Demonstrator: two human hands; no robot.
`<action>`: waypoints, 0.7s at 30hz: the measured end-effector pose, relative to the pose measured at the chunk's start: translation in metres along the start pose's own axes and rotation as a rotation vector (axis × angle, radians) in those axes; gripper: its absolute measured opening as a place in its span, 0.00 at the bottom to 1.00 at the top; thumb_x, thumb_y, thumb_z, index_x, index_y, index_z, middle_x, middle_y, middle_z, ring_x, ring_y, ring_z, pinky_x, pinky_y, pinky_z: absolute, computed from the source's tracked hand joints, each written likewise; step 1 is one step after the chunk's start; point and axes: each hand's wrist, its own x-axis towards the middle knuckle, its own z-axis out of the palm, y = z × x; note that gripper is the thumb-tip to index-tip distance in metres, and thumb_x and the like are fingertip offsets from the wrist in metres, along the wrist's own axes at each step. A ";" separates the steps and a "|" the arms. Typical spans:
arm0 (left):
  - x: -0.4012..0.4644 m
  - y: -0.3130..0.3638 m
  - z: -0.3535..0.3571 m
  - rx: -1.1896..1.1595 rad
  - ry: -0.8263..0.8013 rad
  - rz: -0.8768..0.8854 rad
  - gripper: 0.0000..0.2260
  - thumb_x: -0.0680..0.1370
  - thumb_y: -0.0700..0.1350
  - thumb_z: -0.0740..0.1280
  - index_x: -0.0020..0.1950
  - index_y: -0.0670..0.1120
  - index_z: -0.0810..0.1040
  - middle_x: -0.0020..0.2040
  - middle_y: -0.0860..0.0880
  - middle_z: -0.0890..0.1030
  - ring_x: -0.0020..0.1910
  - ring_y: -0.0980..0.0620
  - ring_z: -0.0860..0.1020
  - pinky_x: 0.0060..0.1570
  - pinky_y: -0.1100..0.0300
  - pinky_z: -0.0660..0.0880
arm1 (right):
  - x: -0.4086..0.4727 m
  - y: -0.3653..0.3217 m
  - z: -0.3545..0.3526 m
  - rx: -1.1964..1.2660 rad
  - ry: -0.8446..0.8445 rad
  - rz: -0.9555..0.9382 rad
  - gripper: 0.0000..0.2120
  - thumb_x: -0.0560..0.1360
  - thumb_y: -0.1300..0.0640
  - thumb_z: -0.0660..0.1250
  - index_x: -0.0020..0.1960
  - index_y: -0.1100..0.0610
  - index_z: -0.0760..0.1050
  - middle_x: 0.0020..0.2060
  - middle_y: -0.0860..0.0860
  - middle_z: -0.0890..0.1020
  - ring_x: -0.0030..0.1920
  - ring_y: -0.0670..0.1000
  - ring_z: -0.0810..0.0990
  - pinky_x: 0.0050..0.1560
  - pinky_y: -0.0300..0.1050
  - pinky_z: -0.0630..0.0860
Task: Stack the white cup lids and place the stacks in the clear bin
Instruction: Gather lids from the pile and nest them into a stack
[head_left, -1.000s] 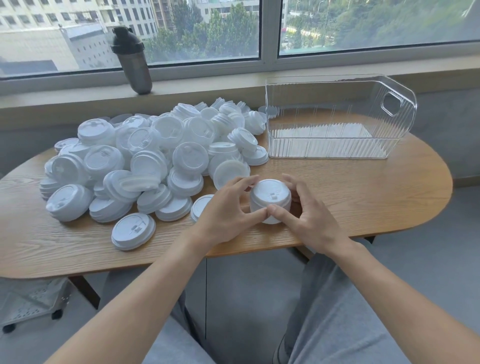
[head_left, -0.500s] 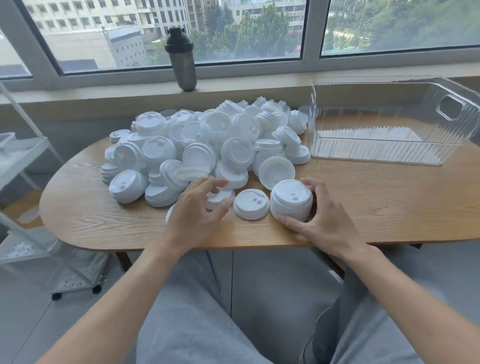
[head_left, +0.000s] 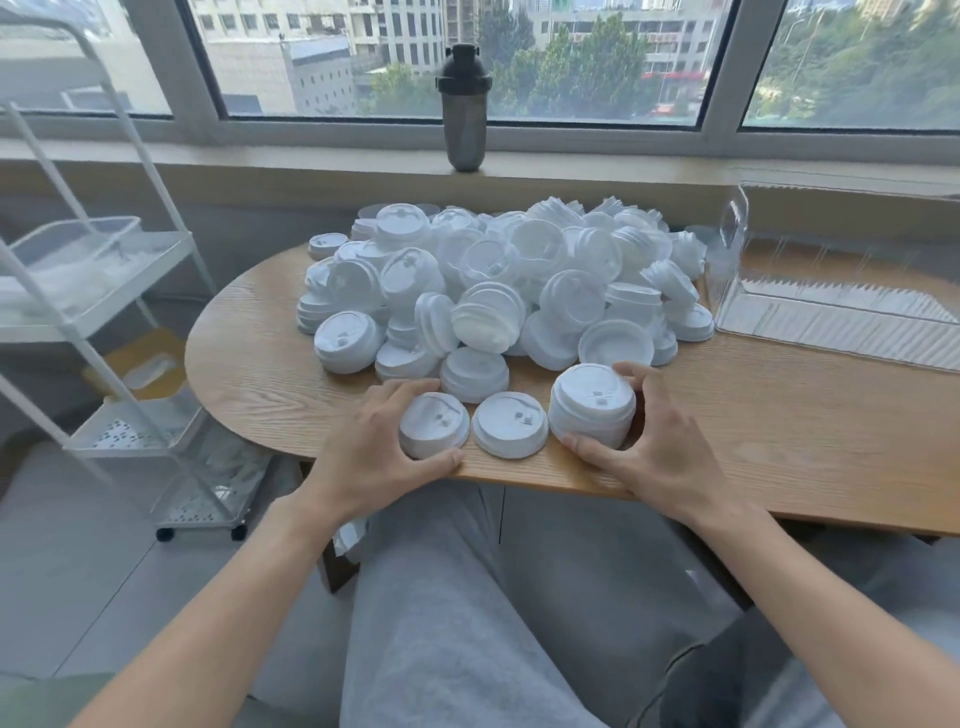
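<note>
The step in hand is judged to be adding one more lid to the stack. The left hand (head_left: 371, 447) has its grip curled around a single white lid (head_left: 434, 424) near the table (head_left: 779, 447) edge: thumb at the lid's near rim, fingers over its far-left rim. The right hand (head_left: 657, 447) has its grip wrapped around the stack of lids (head_left: 592, 402), thumb pressed at the stack's near base and fingers around the far right side.

Procedure, as a recommendation:
1. Lift the single lid by its rim only; squeezing the dome would likely flex the thin plastic.
2. Carry it over the loose lid (head_left: 510, 423) lying between the two grips, without dragging that lid along.
3. Keep the right grip low on the stack so the top stays free to receive the lid.
4. Seat the lid level and dome up, then press lightly until it nests. A tilted lid may jam.

The pile of lids (head_left: 509, 280) lies just beyond both grips. The clear bin (head_left: 831, 312) stands well beyond and to the right of the right grip.

Limits of view:
- The bin's right part is cut off by the frame edge, and its transparent walls are hard to trace. What it contains cannot be fully told.
- The number of lids in the stack cannot be counted.
- The fingertips behind the stack are partly hidden.
- Lids deep in the pile are covered by others.
</note>
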 end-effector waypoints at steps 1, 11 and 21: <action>-0.001 -0.001 0.001 -0.006 0.003 0.002 0.38 0.66 0.70 0.70 0.72 0.54 0.74 0.64 0.62 0.73 0.67 0.55 0.73 0.68 0.53 0.70 | 0.000 -0.001 0.002 -0.003 0.000 -0.001 0.41 0.64 0.40 0.81 0.71 0.45 0.64 0.61 0.43 0.76 0.59 0.42 0.74 0.56 0.36 0.67; 0.003 -0.003 0.006 -0.155 0.084 -0.032 0.33 0.70 0.58 0.79 0.72 0.52 0.75 0.66 0.59 0.77 0.67 0.59 0.73 0.69 0.55 0.70 | 0.000 -0.001 0.002 0.012 0.016 0.012 0.43 0.65 0.42 0.81 0.73 0.46 0.64 0.61 0.42 0.75 0.60 0.42 0.74 0.59 0.37 0.67; 0.026 0.043 0.017 -0.273 0.104 0.037 0.30 0.71 0.55 0.80 0.70 0.56 0.75 0.65 0.61 0.78 0.65 0.65 0.73 0.65 0.68 0.68 | -0.008 0.013 -0.021 0.015 -0.003 0.037 0.44 0.65 0.40 0.81 0.74 0.46 0.63 0.64 0.41 0.76 0.63 0.43 0.74 0.60 0.38 0.68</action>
